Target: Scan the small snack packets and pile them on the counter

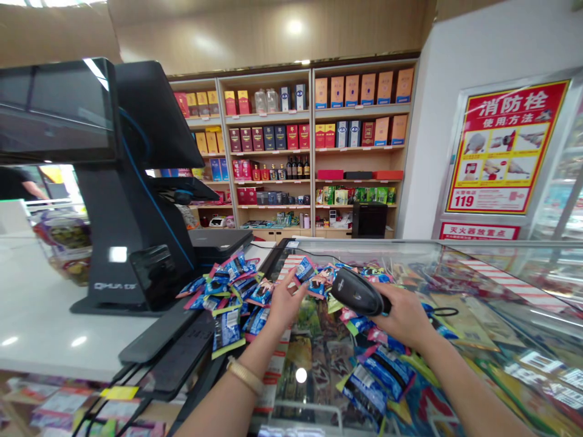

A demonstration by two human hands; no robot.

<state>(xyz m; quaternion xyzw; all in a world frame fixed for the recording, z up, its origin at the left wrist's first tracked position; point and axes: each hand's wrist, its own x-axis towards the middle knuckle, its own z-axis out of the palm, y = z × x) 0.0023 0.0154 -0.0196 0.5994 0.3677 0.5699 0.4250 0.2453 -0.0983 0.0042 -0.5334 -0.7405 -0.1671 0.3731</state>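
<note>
My left hand (286, 300) pinches a small blue snack packet (305, 269) by its edge, its barcode side facing up. In my right hand (404, 315) is a black barcode scanner (357, 292), its head pointing left toward that packet. A heap of similar blue and pink packets (234, 279) lies left of my left hand, beside the register. More blue packets (380, 376) are spread on the glass counter below and around my right hand. Part of the scanner's handle is hidden by my fingers.
A black register with screens (132, 212) stands on the white counter (36, 315) at left. Goods show through the glass display counter (496, 285). Behind it are shelves of boxed bottles (268, 138). A red fire-hydrant poster (507, 149) hangs on the right wall.
</note>
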